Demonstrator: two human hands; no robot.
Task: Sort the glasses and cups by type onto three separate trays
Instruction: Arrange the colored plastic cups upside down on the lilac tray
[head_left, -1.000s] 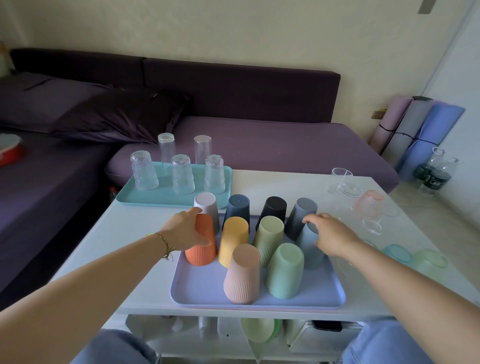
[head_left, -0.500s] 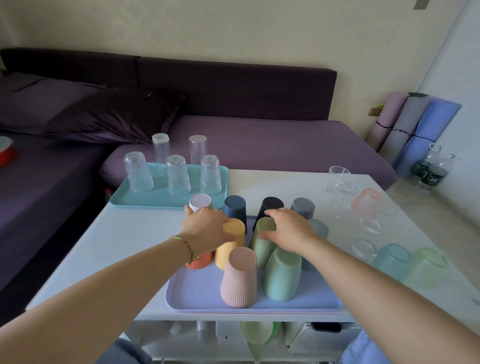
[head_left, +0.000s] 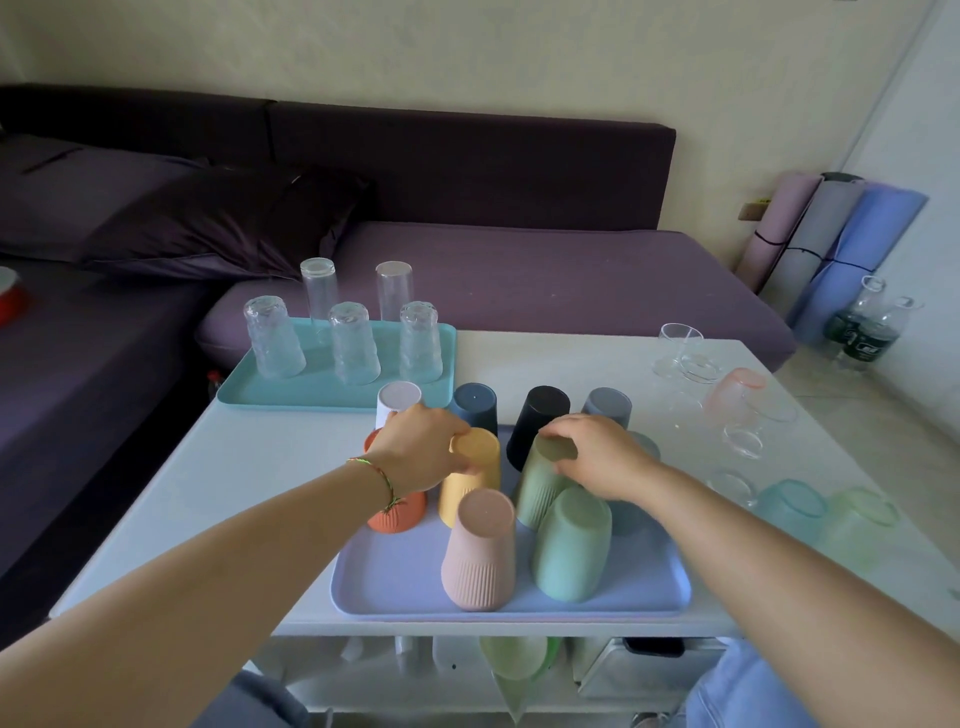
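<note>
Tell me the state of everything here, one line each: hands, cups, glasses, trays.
Left hand, gripping the yellow cup near its upturned base.
Right hand, gripping the green ribbed cup near its upturned base.
Pink cup, upside down on the lavender tray, untouched.
Clear glasses, upside down on the teal tray.
Tinted glasses, loose on the table, on no tray.

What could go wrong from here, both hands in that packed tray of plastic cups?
1. The left hand grips the yellow ribbed plastic cup, crowded by the orange ribbed cup and pink ribbed cup; lifting could tip either.
2. The right hand holds the pale green ribbed cup; its forearm passes close to a small clear glass on the white table, so a sideways swing might knock it over.
</note>
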